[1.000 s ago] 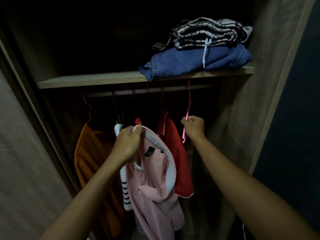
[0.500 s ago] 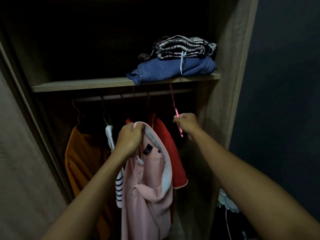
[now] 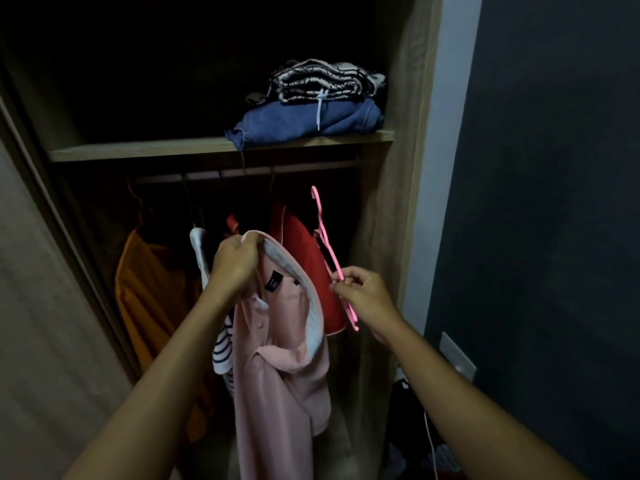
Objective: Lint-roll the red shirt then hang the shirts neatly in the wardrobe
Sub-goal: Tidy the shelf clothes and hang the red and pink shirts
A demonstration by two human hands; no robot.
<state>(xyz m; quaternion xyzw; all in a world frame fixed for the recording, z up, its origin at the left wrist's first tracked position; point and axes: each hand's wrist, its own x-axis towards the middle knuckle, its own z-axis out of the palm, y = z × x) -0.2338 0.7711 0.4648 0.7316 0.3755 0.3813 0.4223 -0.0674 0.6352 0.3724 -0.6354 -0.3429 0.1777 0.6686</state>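
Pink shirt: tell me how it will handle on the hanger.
Probably floppy: the pink shirt hangs limp from the left hand, folding below the collar. Likely light, since that one grip carries it all. It may slide off the thin hanger in the right hand.

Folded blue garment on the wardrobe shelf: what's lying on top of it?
A folded black-and-white patterned garment lies on the folded blue garment, a white cord dangling over its front. Anything behind the pile is lost in darkness.
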